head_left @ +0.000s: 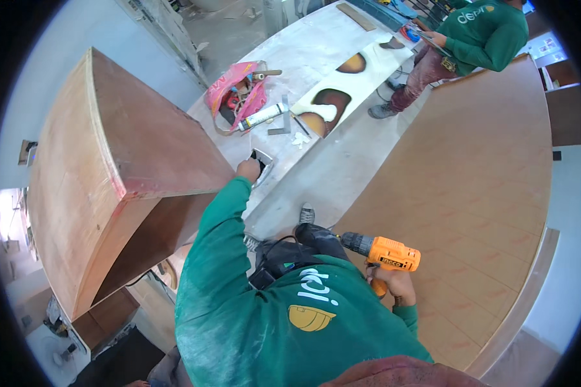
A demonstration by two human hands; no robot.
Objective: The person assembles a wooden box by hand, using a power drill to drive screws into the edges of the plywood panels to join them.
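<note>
My right hand (392, 284) is wrapped round the handle of an orange cordless drill (395, 254), whose black chuck points left in front of my body. My left arm stretches forward to the near edge of a long white table. There my left hand (248, 169) is at a small pale-rimmed container (265, 157) with a dark inside, and its fingertips are hidden. Beyond it on the table lie a sealant tube (263, 117), a grey metal square (282, 124) and a pink plastic bag (245, 87) holding tools.
A large curved plywood box (155, 129) rises at the left. A wide curved brown panel (458, 206) fills the right. A patterned white board (348, 84) lies along the table (290, 45). A co-worker in a green shirt (487, 35) stands at the far right.
</note>
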